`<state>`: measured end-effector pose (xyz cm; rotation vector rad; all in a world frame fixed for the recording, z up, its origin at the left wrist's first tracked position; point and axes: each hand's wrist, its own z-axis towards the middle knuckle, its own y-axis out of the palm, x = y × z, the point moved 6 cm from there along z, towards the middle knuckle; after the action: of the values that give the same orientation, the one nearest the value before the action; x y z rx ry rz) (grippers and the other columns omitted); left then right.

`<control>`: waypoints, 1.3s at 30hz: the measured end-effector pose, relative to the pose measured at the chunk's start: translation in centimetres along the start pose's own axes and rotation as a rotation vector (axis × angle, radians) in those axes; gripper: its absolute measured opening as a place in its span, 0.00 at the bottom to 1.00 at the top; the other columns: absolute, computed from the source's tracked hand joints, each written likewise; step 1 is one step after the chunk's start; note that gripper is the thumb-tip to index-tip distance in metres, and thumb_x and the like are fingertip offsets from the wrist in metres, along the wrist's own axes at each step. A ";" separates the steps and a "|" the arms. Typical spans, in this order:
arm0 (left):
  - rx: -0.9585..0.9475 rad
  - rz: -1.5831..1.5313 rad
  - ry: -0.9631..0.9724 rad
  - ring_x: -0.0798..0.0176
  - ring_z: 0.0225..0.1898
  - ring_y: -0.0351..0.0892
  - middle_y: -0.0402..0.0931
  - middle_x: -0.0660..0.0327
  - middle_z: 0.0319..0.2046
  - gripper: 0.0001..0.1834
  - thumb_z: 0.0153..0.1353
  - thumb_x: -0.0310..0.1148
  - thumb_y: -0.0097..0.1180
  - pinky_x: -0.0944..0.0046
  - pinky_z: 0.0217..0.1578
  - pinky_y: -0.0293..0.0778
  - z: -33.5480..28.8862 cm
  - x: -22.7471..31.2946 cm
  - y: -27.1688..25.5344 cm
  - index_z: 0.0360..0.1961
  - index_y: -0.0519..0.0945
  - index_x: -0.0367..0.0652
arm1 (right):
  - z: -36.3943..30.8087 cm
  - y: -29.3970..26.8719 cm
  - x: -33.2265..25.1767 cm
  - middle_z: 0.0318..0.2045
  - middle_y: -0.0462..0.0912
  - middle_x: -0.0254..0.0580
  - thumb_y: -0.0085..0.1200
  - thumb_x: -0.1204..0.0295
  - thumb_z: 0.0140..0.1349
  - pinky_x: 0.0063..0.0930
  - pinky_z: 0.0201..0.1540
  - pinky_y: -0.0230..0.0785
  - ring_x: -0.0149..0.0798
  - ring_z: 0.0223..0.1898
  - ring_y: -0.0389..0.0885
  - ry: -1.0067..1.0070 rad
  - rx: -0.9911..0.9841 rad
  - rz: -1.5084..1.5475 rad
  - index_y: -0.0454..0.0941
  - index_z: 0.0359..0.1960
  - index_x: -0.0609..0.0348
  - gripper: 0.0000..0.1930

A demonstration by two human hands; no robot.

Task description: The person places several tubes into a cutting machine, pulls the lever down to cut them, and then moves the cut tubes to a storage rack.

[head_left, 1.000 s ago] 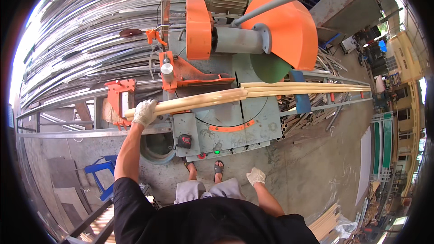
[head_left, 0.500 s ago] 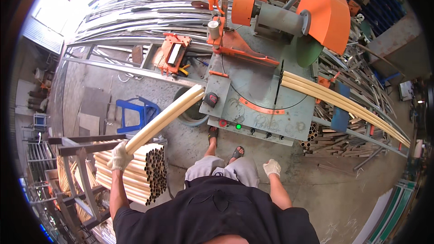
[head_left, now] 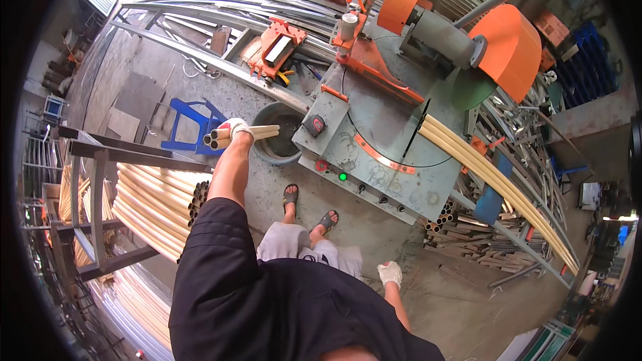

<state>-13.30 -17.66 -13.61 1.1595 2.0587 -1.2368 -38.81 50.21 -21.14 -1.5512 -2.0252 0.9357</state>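
My left hand (head_left: 235, 127), in a white glove, is closed around a few tan tubes (head_left: 266, 132). Their open ends face left, and the other ends reach over the rim of a grey tub (head_left: 271, 156). My right hand (head_left: 389, 272), also gloved, hangs low at my right side, its fingers curled with nothing visible in them. Ahead stands a cut-off saw with an orange blade guard (head_left: 506, 50) and a grey table (head_left: 394, 130). Long tan tubes (head_left: 495, 177) lie side by side on its right part, their near ends by the blade slot.
At the left, a metal rack (head_left: 100, 207) stands by a stack of tan tubes (head_left: 150, 210). A blue stool (head_left: 179, 124) is behind the held tubes. A tape measure (head_left: 317, 124) rests on the saw's left corner. Metal offcuts (head_left: 498, 251) lie under the right rail.
My left hand has swung from above the tube stack, forward and right, toward the tub, turning the tubes it holds. My view has turned; the tubes on the saw table stay in place.
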 end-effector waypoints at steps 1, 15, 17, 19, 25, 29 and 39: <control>0.020 -0.037 0.006 0.51 0.40 0.87 0.86 0.59 0.40 0.12 0.55 0.35 0.62 0.32 0.34 0.80 -0.4 0.0 0.3 0.41 0.88 0.52 | -0.2 -0.2 0.4 0.41 0.84 0.57 0.56 0.59 0.50 0.45 0.50 0.75 0.56 0.46 0.83 0.019 0.000 0.038 0.86 0.37 0.58 0.18; 0.153 -0.374 0.036 0.48 0.37 0.87 0.87 0.57 0.36 0.12 0.55 0.31 0.59 0.34 0.31 0.79 -6.7 -5.0 4.5 0.39 0.88 0.46 | 4.8 -0.8 -6.6 0.41 0.84 0.59 0.57 0.60 0.48 0.43 0.51 0.75 0.57 0.47 0.83 -0.234 -0.150 -0.210 0.86 0.38 0.61 0.20; 0.085 -0.487 -0.051 0.51 0.37 0.87 0.87 0.55 0.36 0.10 0.55 0.31 0.59 0.38 0.33 0.81 -9.9 -7.6 9.6 0.37 0.88 0.45 | 6.2 -2.1 -9.3 0.41 0.84 0.59 0.57 0.60 0.48 0.43 0.51 0.74 0.57 0.47 0.83 -0.272 -0.145 -0.254 0.86 0.39 0.60 0.20; 0.090 -0.662 -0.121 0.50 0.38 0.87 0.85 0.51 0.37 0.13 0.58 0.30 0.56 0.46 0.35 0.81 -15.2 -9.4 16.1 0.43 0.84 0.42 | 7.3 -3.5 -11.6 0.41 0.85 0.58 0.57 0.61 0.48 0.42 0.51 0.75 0.57 0.47 0.83 -0.335 -0.072 -0.237 0.86 0.39 0.60 0.20; -0.095 -1.107 -0.188 0.44 0.34 0.84 0.83 0.46 0.30 0.21 0.41 0.41 0.64 0.49 0.40 0.79 -40.3 -14.8 28.0 0.37 0.80 0.41 | 10.3 -4.9 -17.6 0.36 0.86 0.56 0.59 0.59 0.48 0.43 0.46 0.75 0.54 0.43 0.85 -0.471 -0.044 -0.349 0.86 0.36 0.62 0.20; -0.222 -1.403 -0.489 0.44 0.37 0.83 0.83 0.48 0.32 0.27 0.36 0.46 0.67 0.48 0.40 0.77 -55.6 -14.1 31.1 0.39 0.81 0.44 | 8.3 -3.6 -22.7 0.38 0.86 0.57 0.58 0.59 0.48 0.41 0.48 0.76 0.55 0.45 0.85 -0.579 -0.125 -0.524 0.86 0.38 0.63 0.21; 0.004 -1.944 -1.326 0.54 0.32 0.83 0.83 0.51 0.32 0.25 0.43 0.41 0.74 0.56 0.36 0.77 -47.1 -11.4 34.2 0.40 0.80 0.38 | 3.6 -1.9 -34.2 0.42 0.85 0.57 0.57 0.58 0.49 0.42 0.53 0.74 0.54 0.49 0.83 -0.731 -0.224 -0.635 0.86 0.42 0.60 0.22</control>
<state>23.02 26.83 1.16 -1.8654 1.4119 -1.6602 -32.67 16.34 -19.88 -0.5549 -2.9442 1.1162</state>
